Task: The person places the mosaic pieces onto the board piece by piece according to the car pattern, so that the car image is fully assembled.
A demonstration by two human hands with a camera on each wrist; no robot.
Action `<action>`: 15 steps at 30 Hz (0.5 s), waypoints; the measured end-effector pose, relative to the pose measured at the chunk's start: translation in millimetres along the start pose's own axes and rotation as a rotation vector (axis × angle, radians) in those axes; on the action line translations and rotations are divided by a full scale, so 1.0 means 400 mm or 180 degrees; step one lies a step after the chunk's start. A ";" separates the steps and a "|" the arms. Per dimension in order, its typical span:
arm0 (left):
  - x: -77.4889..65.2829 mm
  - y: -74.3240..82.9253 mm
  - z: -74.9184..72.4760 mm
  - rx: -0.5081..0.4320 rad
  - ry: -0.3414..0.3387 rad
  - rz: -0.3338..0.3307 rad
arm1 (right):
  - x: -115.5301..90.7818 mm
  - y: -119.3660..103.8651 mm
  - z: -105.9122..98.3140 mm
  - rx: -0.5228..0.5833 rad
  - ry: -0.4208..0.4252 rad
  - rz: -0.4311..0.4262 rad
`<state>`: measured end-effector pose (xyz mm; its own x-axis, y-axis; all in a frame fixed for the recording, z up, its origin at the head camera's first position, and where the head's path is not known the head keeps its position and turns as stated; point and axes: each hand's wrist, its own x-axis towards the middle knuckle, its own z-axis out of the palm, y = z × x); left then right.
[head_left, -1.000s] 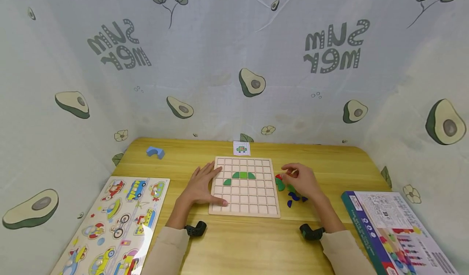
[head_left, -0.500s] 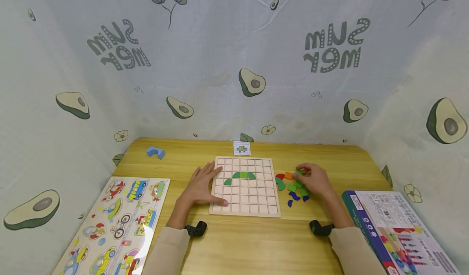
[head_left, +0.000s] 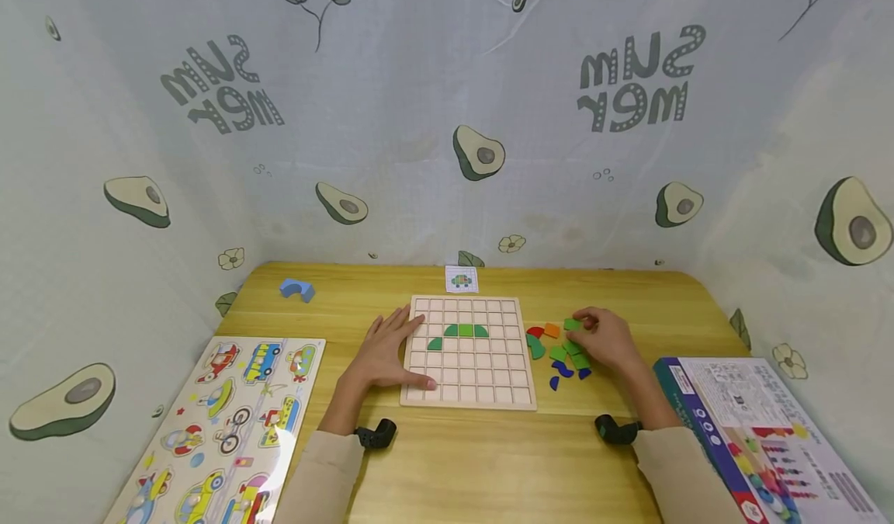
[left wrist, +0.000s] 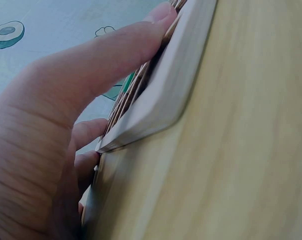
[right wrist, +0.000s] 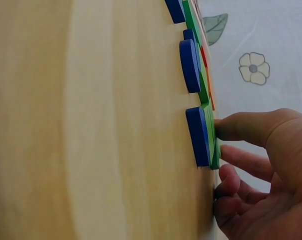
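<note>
The left hand (head_left: 382, 352) lies spread on the left side of a pale wooden grid board (head_left: 482, 393); its thumb rests on the front-left part and other fingertips touch the left edge. On the board are a light green square (head_left: 466, 331) between two dark green quarter-rounds and a lone dark green piece (head_left: 434, 344). Right of the board, the right hand (head_left: 606, 339) has thumb and fingertips at several light green squares (head_left: 558, 353); one square (head_left: 572, 324) lies by its fingertips. Whether it pinches one is hidden. Nearby lie an orange square (head_left: 552, 330), a red piece (head_left: 535, 331) and several blue pieces (head_left: 562, 369).
A small pattern card (head_left: 462, 279) lies behind the board. At the left are a blue arch block (head_left: 297, 289) and a vehicle peg puzzle (head_left: 230, 415). A printed box (head_left: 761, 431) stands at the right. A patterned cloth (head_left: 419, 120) surrounds the table.
The right hand has moved right, away from the board, uncovering the orange square and light green squares, which now lie more spread out. The left hand stays on the board.
</note>
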<state>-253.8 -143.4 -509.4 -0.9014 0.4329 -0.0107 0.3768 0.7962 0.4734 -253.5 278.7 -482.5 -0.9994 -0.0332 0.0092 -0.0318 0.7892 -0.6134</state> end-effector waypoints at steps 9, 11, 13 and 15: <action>0.003 -0.007 0.004 -0.0002 0.0018 -0.0012 | 0.015 0.002 -0.004 -0.0020 -0.0005 -0.0009; 0.002 -0.006 0.004 -0.0011 0.0018 -0.0011 | 0.016 0.002 -0.004 -0.0009 -0.0003 0.0005; 0.001 -0.004 0.003 -0.0006 0.0021 -0.0010 | 0.015 -0.004 -0.004 0.0026 0.0017 0.0010; 0.000 -0.003 0.001 -0.0028 0.0049 0.0018 | 0.013 -0.015 -0.003 0.0059 0.0045 -0.0017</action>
<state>-254.1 -144.1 -510.4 -0.9025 0.4306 0.0056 0.3800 0.7901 0.4811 -258.5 274.5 -477.9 -0.9993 -0.0287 0.0236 -0.0372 0.7775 -0.6278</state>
